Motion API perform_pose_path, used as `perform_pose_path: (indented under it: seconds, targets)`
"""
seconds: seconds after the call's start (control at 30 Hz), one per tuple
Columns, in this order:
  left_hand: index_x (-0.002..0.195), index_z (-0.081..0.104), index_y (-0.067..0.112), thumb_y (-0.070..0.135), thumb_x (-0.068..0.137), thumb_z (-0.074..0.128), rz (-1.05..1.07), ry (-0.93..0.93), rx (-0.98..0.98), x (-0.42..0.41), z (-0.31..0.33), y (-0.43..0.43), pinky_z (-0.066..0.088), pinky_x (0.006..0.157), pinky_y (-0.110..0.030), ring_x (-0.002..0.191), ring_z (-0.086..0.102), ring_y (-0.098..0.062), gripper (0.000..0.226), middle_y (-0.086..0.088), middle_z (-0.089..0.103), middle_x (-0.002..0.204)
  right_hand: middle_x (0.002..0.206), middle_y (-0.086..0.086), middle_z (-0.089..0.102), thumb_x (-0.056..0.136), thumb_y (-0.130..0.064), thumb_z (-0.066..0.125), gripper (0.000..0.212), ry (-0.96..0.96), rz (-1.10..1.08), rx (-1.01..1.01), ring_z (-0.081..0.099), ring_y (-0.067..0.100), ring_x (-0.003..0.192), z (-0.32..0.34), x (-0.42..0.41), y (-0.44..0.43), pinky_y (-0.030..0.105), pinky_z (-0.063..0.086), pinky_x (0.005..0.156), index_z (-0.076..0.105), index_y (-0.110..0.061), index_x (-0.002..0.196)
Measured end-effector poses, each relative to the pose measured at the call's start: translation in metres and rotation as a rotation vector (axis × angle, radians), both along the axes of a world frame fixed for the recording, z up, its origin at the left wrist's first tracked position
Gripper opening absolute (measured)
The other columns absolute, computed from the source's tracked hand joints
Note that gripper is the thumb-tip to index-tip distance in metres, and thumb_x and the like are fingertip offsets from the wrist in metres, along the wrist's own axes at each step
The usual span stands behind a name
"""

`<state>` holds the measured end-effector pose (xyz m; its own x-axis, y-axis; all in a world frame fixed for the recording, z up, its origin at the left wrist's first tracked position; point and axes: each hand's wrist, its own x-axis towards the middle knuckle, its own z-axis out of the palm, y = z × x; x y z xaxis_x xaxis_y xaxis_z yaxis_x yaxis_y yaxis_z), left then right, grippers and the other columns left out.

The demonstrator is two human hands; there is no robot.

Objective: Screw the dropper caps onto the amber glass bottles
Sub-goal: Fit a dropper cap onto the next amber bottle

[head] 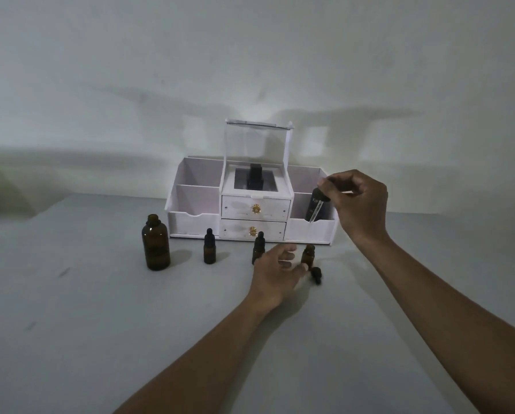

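**A:** Entry one, the hands?

**B:** Right hand (360, 204): raised, thumb and fingertips pinching a dropper (322, 193) by its top, pipette hanging tilted below. Left hand (277, 270): low, fingers loosely spread, holding nothing, just beside an uncapped small bottle (307, 254). Whether they touch cannot be told.

**A:** Handling notes?

**B:** Dropper: light, with a thin glass stem that is likely fragile, so turn it by the black collar, never by the glass. Small bottle: light, smooth, probably quick to tip or spin. Grip it round the body while the thread catches.

**A:** Remaining stock?

**B:** A loose cap (316, 274) lies by the left fingertips. A capped bottle (259, 245) stands just past that hand and a second capped bottle (210, 248) further to its left. The big bottle (156, 243), neck open, is well beyond that.

**A:** Clearances?

**B:** The organiser (199, 201) stands close behind the right hand, the pipette tip before its near wall (a dark bottle (313, 206) stands in that compartment). Lower the stem away from it. The table (100, 324) offers wide room nearer than both hands.
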<state>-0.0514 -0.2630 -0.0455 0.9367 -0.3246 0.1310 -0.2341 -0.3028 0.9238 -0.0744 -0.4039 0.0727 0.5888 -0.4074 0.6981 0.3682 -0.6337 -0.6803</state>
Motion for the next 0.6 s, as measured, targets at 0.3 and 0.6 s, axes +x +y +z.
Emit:
perform_pose_path:
  seconds: [0.3,0.6]
  targets:
    - [0.115,0.068,0.022,0.028,0.083,0.077,0.160,0.047,-0.017,-0.014,0.007,0.147,0.053,0.084,-0.019,0.094,0.066,-0.007,0.033,0.005,0.069,0.110,0.082,-0.010,0.075,0.084,-0.024,0.079,0.011,-0.011,0.277,0.087,0.072,0.002,0.075,0.016,0.017,0.102,0.018,0.058,0.074,0.078,-0.019,0.094]
    - [0.103,0.071,0.020,0.019,0.079,0.079,0.540,0.008,-0.135,0.005,-0.002,0.248,0.059,0.072,-0.026,0.064,0.069,-0.011,0.025,0.006,0.074,0.085,0.081,0.001,0.078,0.084,-0.020,0.080,0.013,0.009,0.478,0.177,0.076,0.019,0.077,0.016,0.050,0.193,0.039,0.063,0.080,0.078,-0.012,0.094]
